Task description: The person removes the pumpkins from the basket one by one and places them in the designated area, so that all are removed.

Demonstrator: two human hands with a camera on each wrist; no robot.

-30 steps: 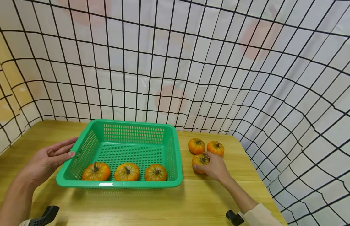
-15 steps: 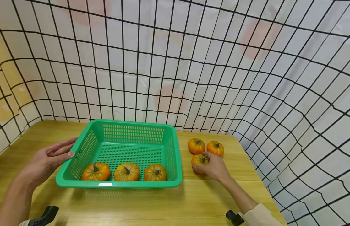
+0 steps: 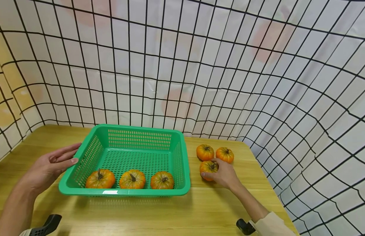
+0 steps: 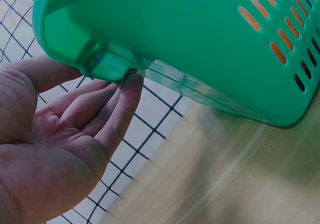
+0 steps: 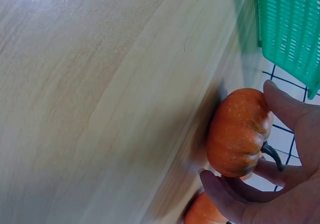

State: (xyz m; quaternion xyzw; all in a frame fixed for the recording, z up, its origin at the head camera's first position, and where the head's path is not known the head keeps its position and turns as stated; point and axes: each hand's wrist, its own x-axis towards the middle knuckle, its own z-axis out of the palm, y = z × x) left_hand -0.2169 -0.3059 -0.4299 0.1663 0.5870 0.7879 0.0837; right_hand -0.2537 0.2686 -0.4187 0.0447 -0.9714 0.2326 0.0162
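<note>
A green plastic basket (image 3: 124, 192) stands on the table, with a row of 3 small orange pumpkins (image 3: 132, 179) along its near side. At the basket's left rim, my left hand (image 3: 49, 167) has its thumb on the rim and the fingers beneath it; the left wrist view shows those fingertips touching under the rim (image 4: 107, 66). Right of the basket, my right hand (image 3: 225, 173) holds a small pumpkin (image 3: 207, 167) between thumb and fingers. In the right wrist view this pumpkin (image 5: 237, 134) has its dark stem turned towards the palm.
Two more pumpkins, one (image 3: 204, 152) on the left and one (image 3: 225, 154) on the right, sit just behind the held one. The wooden table (image 3: 141, 216) ends at a white curtain (image 3: 176, 75) with a black grid, behind and to the right.
</note>
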